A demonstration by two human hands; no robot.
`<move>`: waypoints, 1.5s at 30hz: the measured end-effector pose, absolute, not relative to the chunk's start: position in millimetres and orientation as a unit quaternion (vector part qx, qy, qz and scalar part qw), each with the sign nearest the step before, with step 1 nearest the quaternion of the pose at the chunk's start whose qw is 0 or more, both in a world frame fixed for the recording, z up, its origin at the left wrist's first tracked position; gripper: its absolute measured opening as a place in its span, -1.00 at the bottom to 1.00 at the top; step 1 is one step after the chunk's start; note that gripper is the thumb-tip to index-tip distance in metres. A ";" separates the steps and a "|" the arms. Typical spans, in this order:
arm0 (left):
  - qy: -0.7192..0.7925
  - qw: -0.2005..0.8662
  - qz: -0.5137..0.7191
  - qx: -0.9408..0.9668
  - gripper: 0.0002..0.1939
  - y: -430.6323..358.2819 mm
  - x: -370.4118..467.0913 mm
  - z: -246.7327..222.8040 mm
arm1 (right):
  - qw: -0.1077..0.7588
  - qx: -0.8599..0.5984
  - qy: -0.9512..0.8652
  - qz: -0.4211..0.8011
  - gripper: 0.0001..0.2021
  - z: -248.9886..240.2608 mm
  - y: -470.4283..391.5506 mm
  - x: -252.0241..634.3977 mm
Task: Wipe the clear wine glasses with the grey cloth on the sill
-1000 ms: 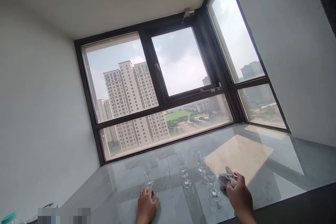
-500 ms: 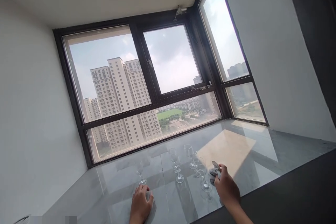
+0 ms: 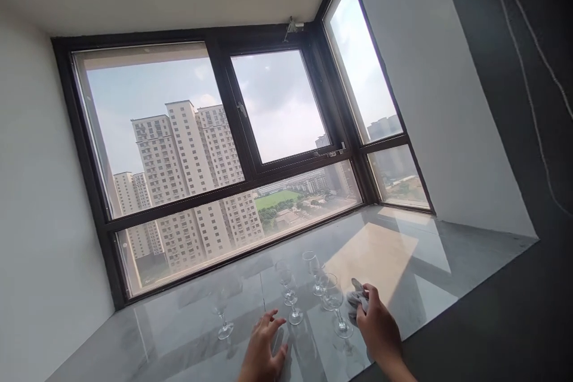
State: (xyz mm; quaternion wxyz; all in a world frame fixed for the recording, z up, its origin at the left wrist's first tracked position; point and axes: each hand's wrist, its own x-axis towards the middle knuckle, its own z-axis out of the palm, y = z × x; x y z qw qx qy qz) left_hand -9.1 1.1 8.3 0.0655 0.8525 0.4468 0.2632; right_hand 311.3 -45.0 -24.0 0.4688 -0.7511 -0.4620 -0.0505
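My right hand [image 3: 379,327] pinches a crumpled grey cloth [image 3: 356,299] just right of a stemmed wine glass [image 3: 332,295]. My left hand [image 3: 265,346] has its fingers apart, with nothing seen in it, low over the grey marble-look sill [image 3: 179,346]. Beyond its fingertips is another wine glass [image 3: 294,312]. One clear glass [image 3: 224,322] stands alone to the left. Farther back is a glass [image 3: 310,264], and another overlaps the one beyond my left hand. The glasses stand upright, but their clear bowls are hard to make out.
A dark-framed window [image 3: 250,182] borders the sill at the back and turns the corner at right. White walls [image 3: 40,191] close off both sides. A bright sunlit patch [image 3: 376,253] lies behind my right hand. Thin cords [image 3: 523,65] hang at far right.
My left hand has moved right, away from the lone left glass, and its fingers have spread. My right hand still holds the cloth. The view has turned slightly right.
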 end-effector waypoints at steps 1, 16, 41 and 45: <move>0.446 0.074 0.257 0.854 -0.53 2.8 -0.4 8.3 | 0.471 -0.750 -0.462 -0.053 -0.72 -25.3 -43.7 311.9; 0.477 0.104 0.174 0.855 -0.48 -15.1 52.7 21.6 | 0.495 -0.741 -0.452 -0.033 -0.68 -24.2 -47.2 314.1; 0.730 -0.029 0.138 0.669 -0.48 -69.1 -126.8 16.8 | 0.491 -0.762 -0.423 0.014 -0.62 1.6 -69.9 303.7; 0.738 -0.043 0.135 0.660 -0.46 -68.5 -127.3 17.1 | 0.498 -0.756 -0.424 0.013 -0.61 2.0 -70.1 303.3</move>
